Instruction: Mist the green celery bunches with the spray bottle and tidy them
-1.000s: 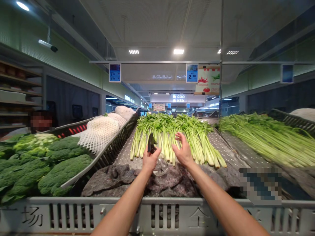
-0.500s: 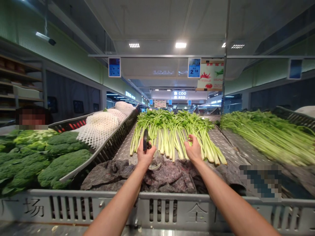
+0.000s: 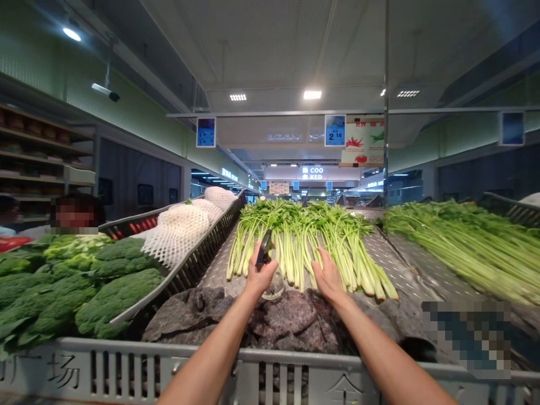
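My left hand (image 3: 260,275) is closed around a clear spray bottle (image 3: 275,286) with a black trigger head. The bottle is tilted, and my fingers hide part of it. Just right of it, my right hand (image 3: 328,277) holds nothing, its fingers apart and stretched forward over the stalk ends of the celery (image 3: 295,247). Whether those fingers touch the stalks I cannot tell. The celery lies in a wide row on a dark textured metal shelf (image 3: 219,267), leaves at the far side and pale cut ends towards me.
Crumpled grey-brown felt cloth (image 3: 291,323) lies between the celery and the grey slatted front rail (image 3: 202,350). Broccoli (image 3: 120,295) and net-wrapped produce (image 3: 177,228) fill the left, beside a black crate wall (image 3: 198,247). A mirror panel (image 3: 459,157) stands right. People are visible far left.
The view has tilted up a little, so the scene sits lower. My right hand has shifted slightly left, towards the spray bottle, and its fingers have straightened. The left hand still grips the bottle.
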Demonstrator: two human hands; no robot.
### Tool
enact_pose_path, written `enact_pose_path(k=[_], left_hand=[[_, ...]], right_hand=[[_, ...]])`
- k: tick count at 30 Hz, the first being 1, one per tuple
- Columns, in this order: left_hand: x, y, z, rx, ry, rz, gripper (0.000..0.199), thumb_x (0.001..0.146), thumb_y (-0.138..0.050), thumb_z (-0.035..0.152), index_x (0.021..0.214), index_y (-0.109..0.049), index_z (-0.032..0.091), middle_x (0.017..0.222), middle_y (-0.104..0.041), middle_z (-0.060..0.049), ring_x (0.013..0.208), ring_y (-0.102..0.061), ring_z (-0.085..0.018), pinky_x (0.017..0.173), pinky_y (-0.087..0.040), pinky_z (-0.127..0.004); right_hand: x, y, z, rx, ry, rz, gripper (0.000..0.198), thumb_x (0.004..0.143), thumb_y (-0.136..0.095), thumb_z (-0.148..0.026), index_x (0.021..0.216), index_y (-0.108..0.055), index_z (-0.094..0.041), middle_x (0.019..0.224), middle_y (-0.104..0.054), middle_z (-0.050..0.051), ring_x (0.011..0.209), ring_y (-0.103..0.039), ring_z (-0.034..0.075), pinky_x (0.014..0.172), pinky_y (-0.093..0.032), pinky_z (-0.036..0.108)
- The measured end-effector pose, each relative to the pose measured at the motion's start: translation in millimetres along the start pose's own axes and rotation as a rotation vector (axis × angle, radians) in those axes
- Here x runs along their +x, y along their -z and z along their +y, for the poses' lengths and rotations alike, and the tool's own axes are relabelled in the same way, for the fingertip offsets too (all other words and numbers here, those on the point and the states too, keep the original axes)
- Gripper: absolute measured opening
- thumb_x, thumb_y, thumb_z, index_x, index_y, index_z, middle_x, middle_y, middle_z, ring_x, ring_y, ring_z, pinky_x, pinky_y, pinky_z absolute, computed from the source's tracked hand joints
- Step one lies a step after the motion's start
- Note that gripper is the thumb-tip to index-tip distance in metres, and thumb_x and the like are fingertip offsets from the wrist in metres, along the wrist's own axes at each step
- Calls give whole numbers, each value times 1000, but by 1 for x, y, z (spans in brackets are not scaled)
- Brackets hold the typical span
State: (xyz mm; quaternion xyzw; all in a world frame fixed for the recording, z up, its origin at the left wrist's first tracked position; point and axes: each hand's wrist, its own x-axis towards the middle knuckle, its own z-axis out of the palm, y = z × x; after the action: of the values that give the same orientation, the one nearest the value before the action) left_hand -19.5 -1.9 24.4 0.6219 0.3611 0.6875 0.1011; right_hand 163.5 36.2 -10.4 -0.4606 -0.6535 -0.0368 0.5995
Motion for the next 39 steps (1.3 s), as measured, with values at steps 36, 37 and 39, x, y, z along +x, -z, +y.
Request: enact_pose_path(k=[36, 37, 39], left_hand=[[-4, 28, -1, 530, 40, 246, 41, 61, -50, 24, 101, -51, 19, 73, -56, 0, 63, -51, -15, 63, -40, -28], [-4, 28, -1, 536, 47, 246, 41, 60, -50, 24, 102, -51, 19, 73, -56, -1, 63, -52, -16, 64, -40, -28], [-5, 27, -2, 529, 59, 249, 43, 60, -50, 24, 103, -50, 19, 72, -56, 0, 63, -52, -16, 64, -40, -28]], right_hand=[[3, 15, -5, -103, -212, -55, 39, 72, -37, -27, 104, -52, -10, 108, -53, 12, 94, -52, 22, 84, -38, 33], [3, 15, -6, -106, -213, -55, 39, 72, -37, -26, 104, -52, -10, 107, -53, 13, 94, -52, 22, 84, -38, 33], [3, 16, -6, -111, -213, -53, 39, 71, -37, -26, 103, -53, -10, 107, -53, 13, 94, -52, 21, 83, -39, 33]])
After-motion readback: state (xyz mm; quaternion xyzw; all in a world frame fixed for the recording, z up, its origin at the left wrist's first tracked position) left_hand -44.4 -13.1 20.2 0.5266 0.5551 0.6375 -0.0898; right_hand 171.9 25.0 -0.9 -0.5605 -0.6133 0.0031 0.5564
